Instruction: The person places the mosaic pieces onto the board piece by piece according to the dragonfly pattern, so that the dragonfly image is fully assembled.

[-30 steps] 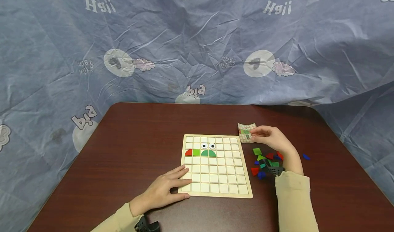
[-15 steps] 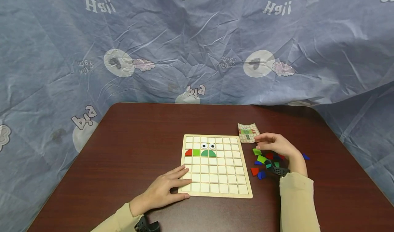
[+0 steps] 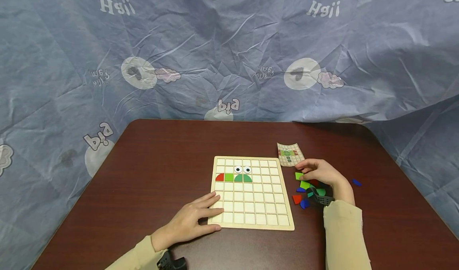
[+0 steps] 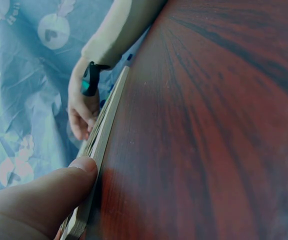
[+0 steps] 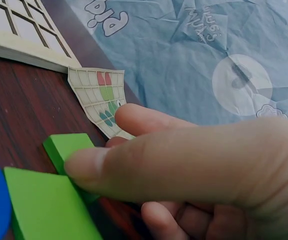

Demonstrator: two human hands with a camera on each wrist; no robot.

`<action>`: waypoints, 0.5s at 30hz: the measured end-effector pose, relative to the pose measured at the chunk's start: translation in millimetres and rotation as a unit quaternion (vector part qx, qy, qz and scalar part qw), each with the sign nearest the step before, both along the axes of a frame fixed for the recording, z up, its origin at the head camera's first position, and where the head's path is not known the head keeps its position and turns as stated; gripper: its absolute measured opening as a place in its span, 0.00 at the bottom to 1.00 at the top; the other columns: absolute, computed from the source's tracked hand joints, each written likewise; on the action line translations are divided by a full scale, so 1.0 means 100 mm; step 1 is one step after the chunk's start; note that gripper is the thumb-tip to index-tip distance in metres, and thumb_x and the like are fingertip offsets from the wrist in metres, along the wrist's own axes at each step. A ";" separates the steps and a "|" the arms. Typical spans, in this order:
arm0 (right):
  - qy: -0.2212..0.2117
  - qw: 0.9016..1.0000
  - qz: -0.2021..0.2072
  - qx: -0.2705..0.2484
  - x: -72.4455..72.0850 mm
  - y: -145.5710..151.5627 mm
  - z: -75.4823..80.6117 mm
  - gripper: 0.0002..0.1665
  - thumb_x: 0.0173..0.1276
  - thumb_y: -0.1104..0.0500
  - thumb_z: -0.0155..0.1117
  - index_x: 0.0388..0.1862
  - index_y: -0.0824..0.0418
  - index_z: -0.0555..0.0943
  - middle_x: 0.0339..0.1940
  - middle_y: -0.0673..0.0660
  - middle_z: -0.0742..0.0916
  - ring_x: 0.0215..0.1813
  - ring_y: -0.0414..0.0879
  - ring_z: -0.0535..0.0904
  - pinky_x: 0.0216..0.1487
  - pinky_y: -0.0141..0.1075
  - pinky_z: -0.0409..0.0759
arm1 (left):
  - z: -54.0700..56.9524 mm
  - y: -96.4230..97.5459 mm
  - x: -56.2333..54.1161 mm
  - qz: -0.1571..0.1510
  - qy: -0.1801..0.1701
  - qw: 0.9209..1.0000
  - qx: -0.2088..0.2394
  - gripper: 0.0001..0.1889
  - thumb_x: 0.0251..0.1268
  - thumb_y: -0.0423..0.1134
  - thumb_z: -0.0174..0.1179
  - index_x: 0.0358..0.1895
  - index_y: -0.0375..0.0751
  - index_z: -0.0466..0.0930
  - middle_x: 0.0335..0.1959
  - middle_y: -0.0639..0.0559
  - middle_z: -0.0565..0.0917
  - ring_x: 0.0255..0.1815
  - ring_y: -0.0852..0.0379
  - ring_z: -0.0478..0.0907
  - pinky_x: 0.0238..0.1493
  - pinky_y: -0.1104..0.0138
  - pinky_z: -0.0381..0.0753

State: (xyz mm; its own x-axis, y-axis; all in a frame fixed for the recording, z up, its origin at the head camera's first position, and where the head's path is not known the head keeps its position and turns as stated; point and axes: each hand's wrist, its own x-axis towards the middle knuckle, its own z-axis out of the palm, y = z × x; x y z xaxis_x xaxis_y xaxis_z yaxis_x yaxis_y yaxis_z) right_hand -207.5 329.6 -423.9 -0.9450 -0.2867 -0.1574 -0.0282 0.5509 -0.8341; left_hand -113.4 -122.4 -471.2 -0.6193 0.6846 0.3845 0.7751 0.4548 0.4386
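Note:
The left hand [image 3: 193,219] lies with spread fingers over the left edge of a wooden grid board [image 3: 255,219]; its thumb [image 4: 84,165] touches the board's side in the left wrist view. On the board sit a red quarter-round tile [image 3: 219,177], a light green square [image 3: 228,177], two dark green rounded tiles [image 3: 242,178] and two round eye pieces [image 3: 242,169]. The right hand [image 3: 324,173] reaches over loose tiles. Its thumb tip meets a light green square tile [image 5: 66,147], while the bent index finger stands apart from it.
A small pattern card [image 3: 288,153] with curled edges lies beyond the board's top right corner. Near the right hand are another green tile [image 5: 44,205], a red tile [image 3: 297,199] and blue tiles [image 3: 304,204]. One blue tile [image 3: 356,182] lies farther right. A printed cloth [image 3: 229,63] hangs behind the table.
The right hand has drawn back from the pattern card and come down toward the light green square tile. Some loose tiles shifted slightly. The left hand stays in place.

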 end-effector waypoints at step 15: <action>0.015 0.998 -0.014 0.055 -0.02 -0.08 0.04 0.19 0.54 0.60 0.73 0.43 0.68 0.81 0.37 0.58 0.84 0.38 0.47 0.79 0.39 0.37 0.78 | 0.01 0.00 0.01 -0.001 -0.006 1.000 0.002 0.23 0.61 0.56 0.60 0.57 0.50 0.80 0.65 0.45 0.70 0.69 0.49 0.62 0.60 0.54 0.69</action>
State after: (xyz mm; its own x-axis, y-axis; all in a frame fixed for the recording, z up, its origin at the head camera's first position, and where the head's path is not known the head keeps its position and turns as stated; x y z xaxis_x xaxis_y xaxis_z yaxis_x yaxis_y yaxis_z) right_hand -209.1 321.7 -420.3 -0.9573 -0.2422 -0.1580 -0.0354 0.6404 -0.7672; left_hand -112.8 -122.2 -470.6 -0.6220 0.6850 0.3792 0.7709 0.4510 0.4497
